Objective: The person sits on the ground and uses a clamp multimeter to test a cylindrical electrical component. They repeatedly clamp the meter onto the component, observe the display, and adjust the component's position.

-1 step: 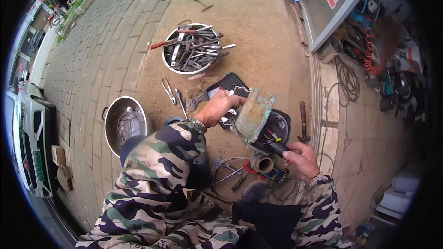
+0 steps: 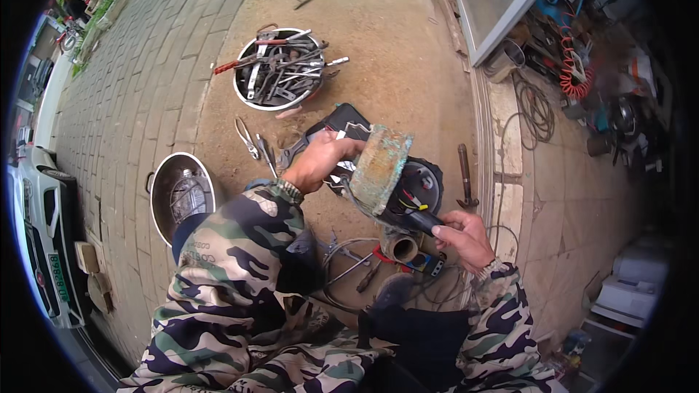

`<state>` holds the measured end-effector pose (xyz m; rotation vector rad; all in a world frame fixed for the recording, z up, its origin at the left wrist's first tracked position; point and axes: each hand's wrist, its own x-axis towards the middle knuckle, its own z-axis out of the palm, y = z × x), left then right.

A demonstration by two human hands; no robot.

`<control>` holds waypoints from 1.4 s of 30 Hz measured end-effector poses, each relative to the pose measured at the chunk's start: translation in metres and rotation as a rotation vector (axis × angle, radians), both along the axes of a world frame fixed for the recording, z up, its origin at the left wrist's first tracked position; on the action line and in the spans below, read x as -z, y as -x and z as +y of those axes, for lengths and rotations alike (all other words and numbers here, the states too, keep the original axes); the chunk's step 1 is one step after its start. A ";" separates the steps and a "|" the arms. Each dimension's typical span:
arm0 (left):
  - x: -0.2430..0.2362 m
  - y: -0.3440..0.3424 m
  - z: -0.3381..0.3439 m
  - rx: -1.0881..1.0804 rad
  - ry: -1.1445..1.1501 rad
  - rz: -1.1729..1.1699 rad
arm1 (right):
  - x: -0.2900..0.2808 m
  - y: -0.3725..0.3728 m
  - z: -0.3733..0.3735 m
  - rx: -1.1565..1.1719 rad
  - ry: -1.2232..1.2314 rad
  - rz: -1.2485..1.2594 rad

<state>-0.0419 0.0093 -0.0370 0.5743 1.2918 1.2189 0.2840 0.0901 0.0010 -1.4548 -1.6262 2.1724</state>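
Note:
My left hand [image 2: 320, 161] grips the upper left edge of a corroded, rectangular metal cover [image 2: 382, 167] with flaking green paint. Its fingertips are partly hidden behind the cover. The thumb and fingers of my right hand [image 2: 466, 239] are closed on a black cylindrical part [image 2: 421, 220]. Coloured wires [image 2: 415, 202] show beside this part, against a round dark housing [image 2: 431, 180]. Below the cover a rusty pipe opening [image 2: 401, 248] faces me.
A bowl [image 2: 238, 87] heaped with tools stands ahead, and a metal pot [image 2: 154, 193] holding a clear plastic bottle is at left. Pliers [image 2: 247, 140] lie between them. A hammer [image 2: 464, 175] lies at right, near a door track. Cables [image 2: 331, 276] and a screwdriver [image 2: 368, 276] lie by my feet.
The whole view has shifted a little, so the scene sits further left in the picture. Both hands keep their holds on the cover and the black part.

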 end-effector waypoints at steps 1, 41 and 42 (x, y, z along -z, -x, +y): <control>-0.013 0.003 0.002 0.016 0.028 0.007 | 0.001 -0.006 0.002 0.012 0.008 -0.006; -0.028 -0.008 -0.003 -0.119 0.177 0.098 | -0.003 -0.003 0.007 -0.041 -0.043 0.032; -0.026 -0.008 -0.003 -0.118 0.172 0.092 | -0.001 -0.004 0.007 -0.039 -0.042 0.035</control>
